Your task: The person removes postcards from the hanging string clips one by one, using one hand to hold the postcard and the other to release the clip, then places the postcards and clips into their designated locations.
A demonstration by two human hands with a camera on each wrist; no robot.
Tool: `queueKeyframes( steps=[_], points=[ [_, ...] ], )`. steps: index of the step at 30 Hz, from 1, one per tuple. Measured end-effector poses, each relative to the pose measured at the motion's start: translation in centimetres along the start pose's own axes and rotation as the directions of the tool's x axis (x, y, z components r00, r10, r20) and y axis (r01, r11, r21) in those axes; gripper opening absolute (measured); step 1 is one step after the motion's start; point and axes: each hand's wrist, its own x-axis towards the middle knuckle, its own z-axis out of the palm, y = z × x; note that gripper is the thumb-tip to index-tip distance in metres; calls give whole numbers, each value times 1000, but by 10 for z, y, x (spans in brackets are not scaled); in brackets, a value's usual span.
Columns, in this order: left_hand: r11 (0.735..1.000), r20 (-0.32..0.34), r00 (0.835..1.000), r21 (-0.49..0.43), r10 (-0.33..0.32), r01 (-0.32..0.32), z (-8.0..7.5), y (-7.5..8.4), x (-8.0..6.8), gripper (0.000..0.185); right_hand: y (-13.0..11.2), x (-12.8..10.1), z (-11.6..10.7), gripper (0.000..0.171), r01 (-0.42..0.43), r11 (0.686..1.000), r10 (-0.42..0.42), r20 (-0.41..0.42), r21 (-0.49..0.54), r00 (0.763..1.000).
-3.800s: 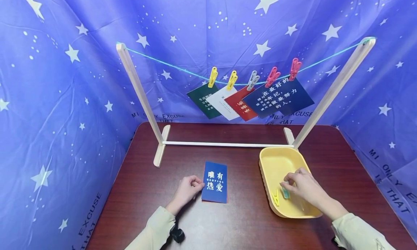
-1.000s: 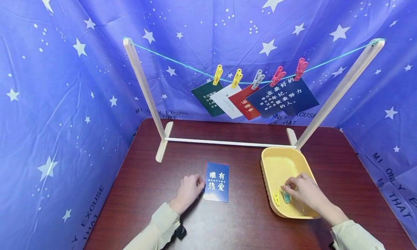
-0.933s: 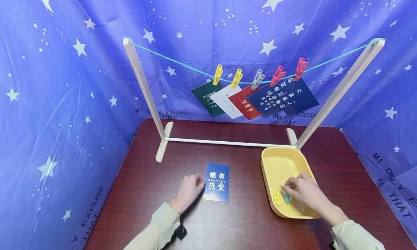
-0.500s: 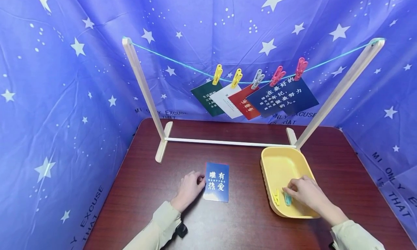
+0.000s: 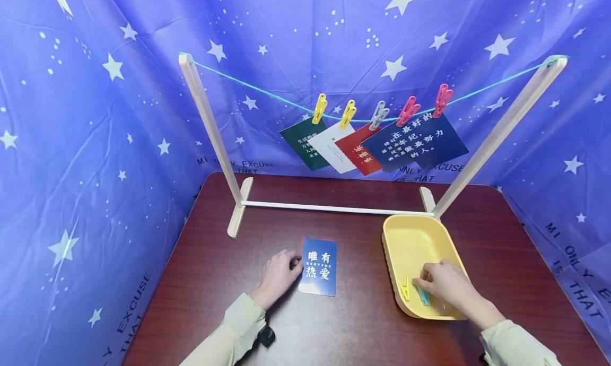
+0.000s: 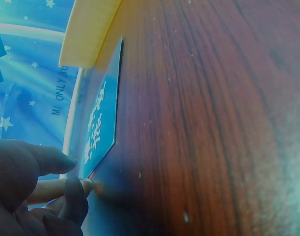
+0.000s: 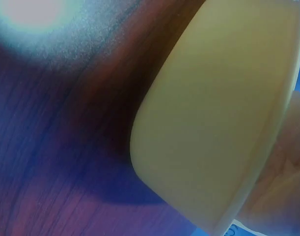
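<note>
left hand (image 5: 278,273) fingers curled, lifting blue card (image 5: 319,266) edge off desk (image 5: 215,281) | right hand (image 5: 446,284) pinching teal clip (image 5: 423,296) in yellow tray (image 5: 410,233) | I'd hold both tight

The table (image 5: 363,329) is dark, glossy wood grain. The tub (image 5: 410,238) is smooth yellow plastic, the card (image 5: 319,265) glossy blue paper, the rack (image 5: 205,122) pale matt wood, the backdrop (image 5: 95,116) thin creased cloth.

I see open table (image 5: 363,323) between the blue card (image 5: 319,265) and the yellow tray (image 5: 392,260); farther back, the rack's crossbar (image 5: 334,208) and hanging cards (image 5: 377,146) block my way.
</note>
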Motion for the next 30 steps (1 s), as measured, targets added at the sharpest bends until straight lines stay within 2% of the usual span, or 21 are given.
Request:
queueKeyframes(
  steps=[16,30],
  points=[
    [999,-3,999,-6,-49,49,-3,-4,2,12,-6,3,-4,32,-36,998,39,55,-51,998],
    [997,23,997,-21,-74,74,-8,-6,0,14,-7,2,0,32,-11,999,13,41,-36,999]
  ],
)
